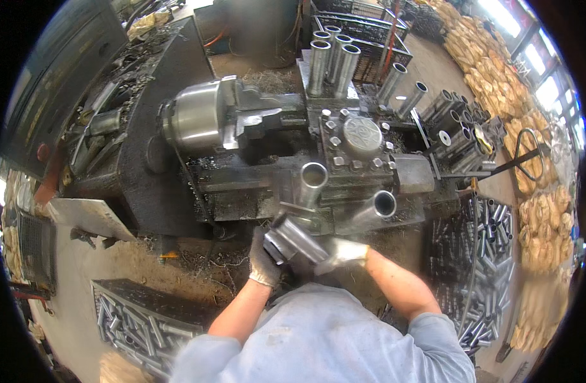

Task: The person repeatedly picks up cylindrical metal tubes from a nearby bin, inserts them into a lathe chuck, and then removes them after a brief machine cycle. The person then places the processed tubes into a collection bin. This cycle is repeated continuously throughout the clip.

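In front of my body, a shiny metal tube (pixel 304 241) slants between my two gloved hands. My left hand (pixel 263 263) is closed around its upper left end, together with a shorter dark metal piece (pixel 277 247) whose kind I cannot make out. At the tube's lower right end, my right hand (pixel 345 253) has its fingers closed on it, slightly blurred. Just beyond my hands, one open-ended tube (pixel 311 185) stands upright on the lathe's near side. Another tube (pixel 374 212) leans to its right.
Ahead lies a lathe with a large chuck (pixel 197 115) and a bolted tool post (pixel 362 135). Several tubes (pixel 334 64) stand behind the post, with more (pixel 459 131) at its right. Bins of tubes sit low left (pixel 140 293) and right (pixel 475 255). Metal shavings (pixel 223 271) litter the floor.
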Tool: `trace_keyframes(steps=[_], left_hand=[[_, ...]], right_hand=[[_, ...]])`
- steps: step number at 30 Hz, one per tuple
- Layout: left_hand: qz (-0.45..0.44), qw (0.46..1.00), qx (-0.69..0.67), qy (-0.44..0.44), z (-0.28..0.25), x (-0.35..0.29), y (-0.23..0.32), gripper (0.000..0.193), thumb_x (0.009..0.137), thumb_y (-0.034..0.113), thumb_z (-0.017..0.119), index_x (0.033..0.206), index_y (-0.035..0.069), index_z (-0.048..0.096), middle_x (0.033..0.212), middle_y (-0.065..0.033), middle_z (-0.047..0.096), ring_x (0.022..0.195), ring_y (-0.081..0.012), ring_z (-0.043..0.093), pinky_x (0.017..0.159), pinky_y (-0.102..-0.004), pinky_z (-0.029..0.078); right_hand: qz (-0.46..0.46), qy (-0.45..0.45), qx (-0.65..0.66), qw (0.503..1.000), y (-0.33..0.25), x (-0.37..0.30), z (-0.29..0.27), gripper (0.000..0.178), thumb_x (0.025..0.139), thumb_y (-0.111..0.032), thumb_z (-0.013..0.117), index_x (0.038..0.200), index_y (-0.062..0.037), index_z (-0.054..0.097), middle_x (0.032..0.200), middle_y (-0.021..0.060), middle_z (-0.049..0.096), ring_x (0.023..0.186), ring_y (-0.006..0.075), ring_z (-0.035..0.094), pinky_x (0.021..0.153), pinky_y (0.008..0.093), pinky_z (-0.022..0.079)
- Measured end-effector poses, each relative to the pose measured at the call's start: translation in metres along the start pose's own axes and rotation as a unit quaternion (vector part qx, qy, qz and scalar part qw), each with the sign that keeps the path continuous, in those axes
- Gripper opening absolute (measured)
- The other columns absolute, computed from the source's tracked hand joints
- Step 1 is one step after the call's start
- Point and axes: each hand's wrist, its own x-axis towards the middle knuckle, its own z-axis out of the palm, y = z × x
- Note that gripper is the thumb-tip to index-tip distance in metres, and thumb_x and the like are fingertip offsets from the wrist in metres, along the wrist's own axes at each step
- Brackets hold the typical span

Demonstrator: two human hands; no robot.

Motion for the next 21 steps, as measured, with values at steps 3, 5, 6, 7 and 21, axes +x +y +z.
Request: trace_keyframes(steps=[3,5,6,7,21], left_hand=[[-0.027,0.995,-0.004,-0.096,-0.009,-0.005,0.011,0.066,0.113,0.059,0.037,0.139,0.004,0.062,0.129,-0.0135,0.071,0.118,-0.0282,0.068,0.109,-0.0419,0.052],[-0.005,0.991,0.132,0.016,0.002,-0.021,0.017,0.068,0.11,0.062,0.046,0.146,0.004,0.054,0.124,-0.0123,0.071,0.109,-0.0282,0.071,0.097,-0.0458,0.059],[-0.001,0.973,0.214,0.081,0.013,-0.03,0.018,0.072,0.108,0.064,0.05,0.148,0.005,0.052,0.122,-0.0119,0.071,0.108,-0.0287,0.072,0.092,-0.0478,0.061],[0.029,0.963,0.266,0.029,0.025,-0.044,0.02,0.074,0.101,0.055,0.07,0.152,0.006,0.048,0.118,-0.0108,0.071,0.101,-0.0285,0.073,0.083,-0.0457,0.063],[0.354,0.778,0.516,-0.063,0.085,-0.033,0.009,0.056,0.09,0.021,0.088,0.135,0.004,0.058,0.115,-0.0067,0.069,0.105,-0.0204,0.069,0.09,-0.0339,0.059]], right_hand=[[0.199,-0.167,-0.062,0.964,-0.042,-0.013,-0.017,0.074,0.071,-0.039,0.085,0.131,0.0017,0.069,0.111,0.023,0.076,0.097,0.0289,0.075,0.088,0.0378,0.06],[0.045,-0.049,-0.049,0.997,-0.067,-0.055,-0.033,0.071,0.071,-0.034,0.085,0.131,0.0013,0.069,0.118,0.0228,0.075,0.104,0.0302,0.075,0.092,0.0381,0.059],[-0.011,0.012,-0.05,0.999,-0.075,-0.079,-0.045,0.07,0.071,-0.031,0.085,0.131,0.001,0.069,0.121,0.0226,0.074,0.108,0.0308,0.074,0.095,0.0383,0.059],[-0.113,0.088,-0.087,0.986,-0.079,-0.102,-0.061,0.069,0.072,-0.022,0.086,0.135,0.0003,0.067,0.118,0.0176,0.075,0.102,0.0228,0.074,0.089,0.035,0.059],[-0.017,0.358,-0.094,0.929,-0.047,-0.077,-0.092,0.055,0.078,-0.032,0.092,0.119,-0.0037,0.07,0.102,0.0143,0.079,0.092,0.0292,0.078,0.084,0.0383,0.062]])
